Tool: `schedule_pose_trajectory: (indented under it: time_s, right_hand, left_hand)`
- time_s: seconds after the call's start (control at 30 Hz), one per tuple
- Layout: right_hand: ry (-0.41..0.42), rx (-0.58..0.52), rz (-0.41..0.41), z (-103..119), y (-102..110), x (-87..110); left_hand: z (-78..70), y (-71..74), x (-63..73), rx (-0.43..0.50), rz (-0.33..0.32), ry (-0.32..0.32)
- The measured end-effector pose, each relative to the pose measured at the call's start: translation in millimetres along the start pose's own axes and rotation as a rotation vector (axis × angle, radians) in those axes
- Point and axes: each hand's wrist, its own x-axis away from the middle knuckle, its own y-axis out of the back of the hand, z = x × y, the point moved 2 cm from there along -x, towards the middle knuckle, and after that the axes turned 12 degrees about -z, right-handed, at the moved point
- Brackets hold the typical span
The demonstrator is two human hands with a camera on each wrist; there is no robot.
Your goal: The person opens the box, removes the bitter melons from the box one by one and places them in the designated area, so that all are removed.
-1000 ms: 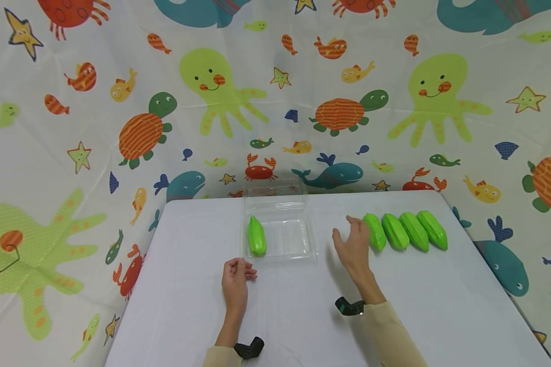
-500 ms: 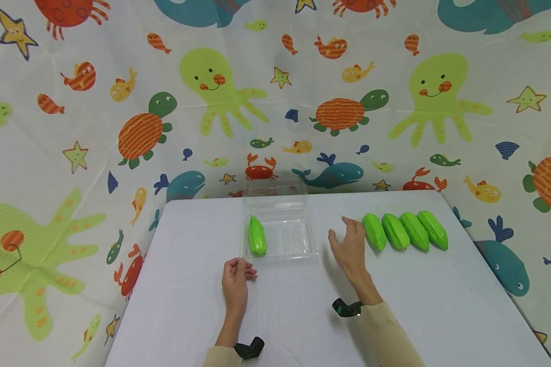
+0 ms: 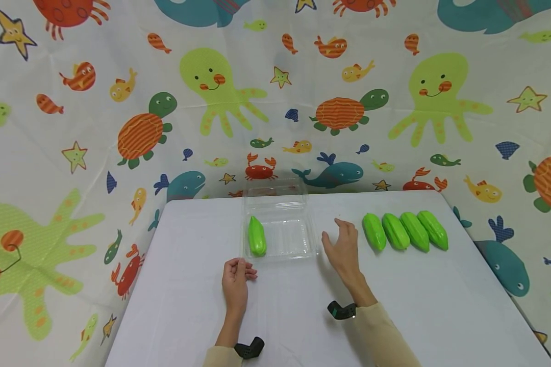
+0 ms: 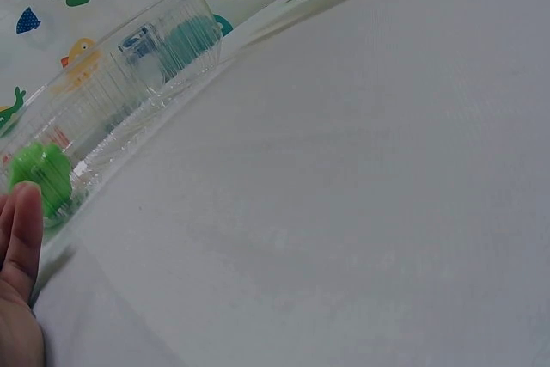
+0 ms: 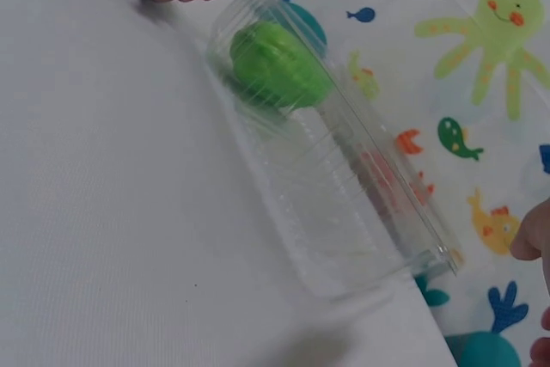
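A clear plastic clamshell box (image 3: 290, 239) lies at the back of the table with its lid folded back. At its left end sits one bright green, ridged, elongated fruit (image 3: 257, 237), whose end looks lobed in the left wrist view. My left hand (image 3: 235, 280) rests just in front of the box's near left corner, fingers loosely curled, holding nothing. To the right of the box my right hand (image 3: 344, 252) hovers with thumb and fingers spread and nothing between them. Several similar green fruits (image 3: 375, 233) lie side by side beyond it, apart from the hand.
The white table (image 3: 179, 300) ends close behind the box. A cloth curtain (image 3: 275, 112) printed with sea animals hangs behind and beside it. Each wrist wears a black device, such as the right wrist camera (image 3: 341, 310).
My right hand has drifted left, away from the row of green fruits and nearer the box. The left hand, box and fruits have not moved.
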Motion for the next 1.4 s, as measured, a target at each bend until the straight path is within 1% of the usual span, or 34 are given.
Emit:
schedule_pose_trajectory:
  time_s: [0.2,0.37,0.43,0.5,0.77,0.93,1.23,1.4]
  right_hand:
    - [0.013,-0.009,0.014,6,-3,2.8]
    - [0.025,-0.008,0.018,9,-7,4.8]
    - [0.030,-0.012,0.021,10,-8,5.3]
    - [0.034,-0.015,0.025,11,-9,5.9]
    - [0.050,-0.002,0.042,19,-14,8.5]
    - [0.057,0.003,0.044,23,-16,10.0]
    - [0.092,-0.039,0.041,26,-24,13.3]
    - [0.123,-0.056,0.046,32,-29,16.0]
  left_hand:
    - [1.4,-0.5,-1.1,-0.007,-0.009,-0.006]
    - [19.1,-0.1,-8.0,-0.012,-0.019,-0.012]
    - [27.8,0.3,-11.4,-0.013,-0.021,-0.005]
    - [30.9,0.6,-12.4,-0.009,-0.020,-0.005]
    - [31.2,0.8,-12.4,-0.004,-0.023,-0.028]
    - [31.5,1.3,-11.9,0.005,-0.022,-0.018]
    - [32.3,1.7,-13.2,-0.002,-0.015,-0.014]
    - [31.1,2.1,-13.0,-0.006,-0.010,-0.014]
